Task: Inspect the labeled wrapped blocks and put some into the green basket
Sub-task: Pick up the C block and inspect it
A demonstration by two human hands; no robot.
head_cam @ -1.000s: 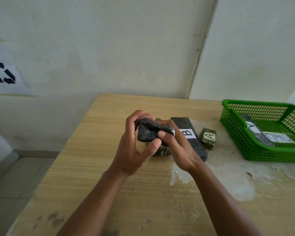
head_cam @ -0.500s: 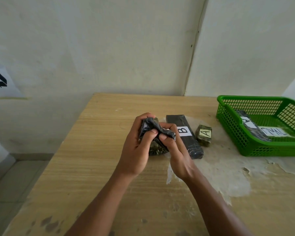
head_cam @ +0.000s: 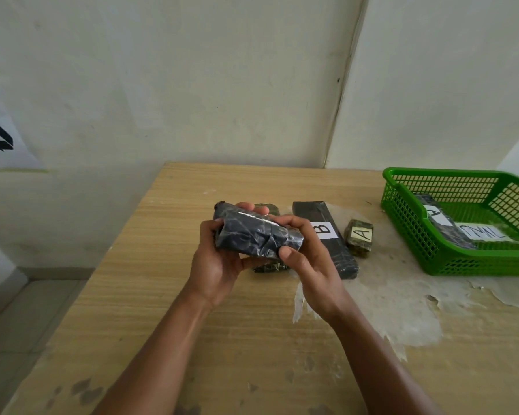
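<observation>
Dark wrapped block (head_cam: 256, 236) turned lengthwise between both hands, uncrumpled.

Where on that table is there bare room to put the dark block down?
Bare wood lies left of the hands, toward the table edge, and in front between the forearms. It is crowded between the B block, the A block and the green basket.

Your block (head_cam: 256, 236) is wrapped in glossy, crinkled black film. The surface (head_cam: 150, 283) is matt wood-grain laminate, peeled pale and rough to your right. The basket (head_cam: 432, 253) is shiny green plastic mesh; the labels (head_cam: 324, 231) look like matt white paper.
</observation>
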